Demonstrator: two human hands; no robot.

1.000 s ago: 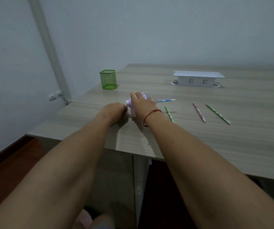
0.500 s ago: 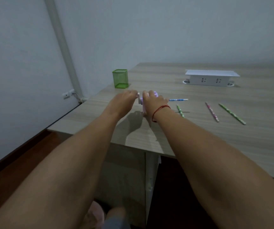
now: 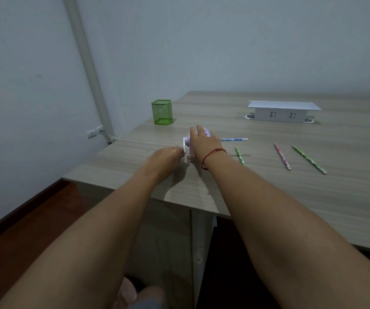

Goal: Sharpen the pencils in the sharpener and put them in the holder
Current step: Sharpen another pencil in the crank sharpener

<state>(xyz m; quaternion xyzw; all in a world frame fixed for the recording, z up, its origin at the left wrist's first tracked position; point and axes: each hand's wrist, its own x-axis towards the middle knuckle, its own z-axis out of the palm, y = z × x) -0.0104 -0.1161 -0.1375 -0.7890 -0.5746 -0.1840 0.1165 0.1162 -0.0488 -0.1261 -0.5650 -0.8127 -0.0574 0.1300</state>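
Observation:
A small purple sharpener (image 3: 188, 145) with a white crank stands on the wooden desk (image 3: 268, 188). My right hand (image 3: 203, 142) lies over its top and clamps it down. My left hand (image 3: 168, 156) is closed on the crank at the sharpener's left side. A blue pencil (image 3: 235, 139) sticks out to the right of the sharpener, its near end hidden by my right hand. Three more pencils lie on the desk: a green one (image 3: 239, 155), a pink one (image 3: 282, 156) and a long green one (image 3: 309, 159). The green mesh holder (image 3: 161, 112) stands at the far left, with nothing showing above its rim.
A white socket box (image 3: 283, 111) sits at the back of the desk. A grey pipe (image 3: 86, 63) runs down the wall corner to a wall outlet (image 3: 94, 132). The desk's front edge is close to my forearms, with red-brown floor below.
My left hand has moved around at the crank: up beside my right hand half a second ago, now lower and to the left. The view has shifted. My right hand stays on the sharpener.

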